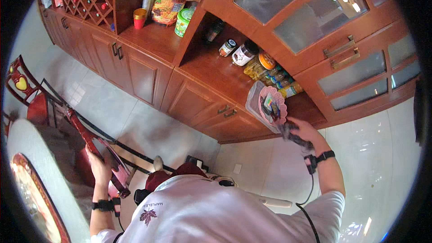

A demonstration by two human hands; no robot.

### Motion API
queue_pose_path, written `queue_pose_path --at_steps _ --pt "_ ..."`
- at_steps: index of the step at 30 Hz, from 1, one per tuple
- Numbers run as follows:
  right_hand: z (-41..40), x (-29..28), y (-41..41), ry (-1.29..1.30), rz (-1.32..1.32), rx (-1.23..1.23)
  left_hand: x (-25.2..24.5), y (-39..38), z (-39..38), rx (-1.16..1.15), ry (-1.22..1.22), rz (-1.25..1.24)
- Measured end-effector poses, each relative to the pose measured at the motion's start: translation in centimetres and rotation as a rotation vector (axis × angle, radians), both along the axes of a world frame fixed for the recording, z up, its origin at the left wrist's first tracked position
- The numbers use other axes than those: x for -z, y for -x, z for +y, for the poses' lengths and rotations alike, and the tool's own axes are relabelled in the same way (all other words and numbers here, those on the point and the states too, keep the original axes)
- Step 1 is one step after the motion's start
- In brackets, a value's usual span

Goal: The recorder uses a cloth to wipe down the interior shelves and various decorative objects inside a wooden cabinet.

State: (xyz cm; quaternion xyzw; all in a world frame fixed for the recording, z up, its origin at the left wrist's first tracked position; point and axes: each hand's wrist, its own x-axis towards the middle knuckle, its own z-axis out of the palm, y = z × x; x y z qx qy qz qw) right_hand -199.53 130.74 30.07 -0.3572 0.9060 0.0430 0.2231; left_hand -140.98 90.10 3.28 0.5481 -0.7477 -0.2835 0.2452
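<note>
My left hand [98,168] grips the glossy dark-red wooden backrest of a chair [81,130], low at the left. My right hand [305,132] is at the cabinet counter, with a crumpled dark grey cloth-like thing [293,138] under its fingers. Its fingertips reach the near rim of a pink scalloped basket [282,103]. Small mixed items [271,106] lie inside that basket, too jumbled to name. Beside the basket, a clear plastic container [253,95] reaches the counter's front edge.
Jars [243,54] and several bottles [278,77] stand behind the basket in the reddish wooden cabinet [202,67]. Further left are red cups [139,20], a food packet [167,6] and a wine rack [88,1]. A table [40,162] and another chair [25,84] stand left.
</note>
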Motion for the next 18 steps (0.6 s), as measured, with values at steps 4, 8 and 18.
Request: queue_pose_path --at_steps 4,8,18 --pt "-12.1 4.8 1.7 0.227 0.187 -0.197 -1.9 1.8 -0.2 -0.024 -0.121 0.046" --pt "-21.4 10.9 2.6 0.285 0.290 -0.102 -1.6 0.9 0.1 -0.088 -0.152 0.007" --pt "-29.9 29.7 7.9 0.339 0.260 -0.128 0.0 3.0 0.2 -0.470 -0.019 -0.107"
